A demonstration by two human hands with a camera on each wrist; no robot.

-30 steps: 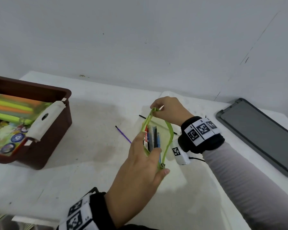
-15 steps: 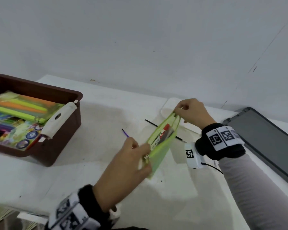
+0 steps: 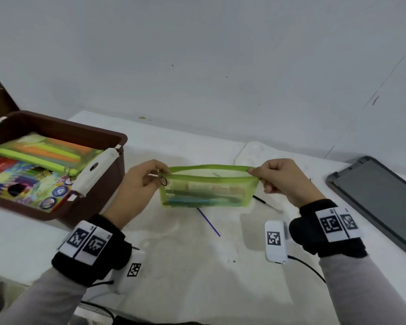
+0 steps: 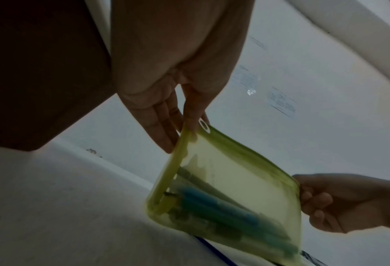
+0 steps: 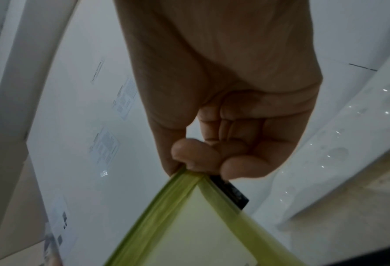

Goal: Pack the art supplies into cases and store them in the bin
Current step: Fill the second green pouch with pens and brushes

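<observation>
done: brown bin [image 3: 117, 137] at 9 o'clock holds two filled cases | now: green zip pouch [image 3: 206, 191] of pens held centre above table [image 3: 197, 266], left hand [image 3: 138, 186] pinching zipper end, right hand [image 3: 284, 181] pinching other corner | left: zip apparently unclosed; purple stick [image 3: 209, 222], black brush [image 3: 266, 204] at 6 o'clock beneath, unpacked

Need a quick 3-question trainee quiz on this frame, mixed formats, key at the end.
1. True or false: the green pouch lies flat inside the brown bin.
2. Which hand holds the end with the metal zipper ring? A) left hand B) right hand
3. Fill in: the loose purple stick lies on the ____.

Key: 1 false; 2 A; 3 table
</observation>
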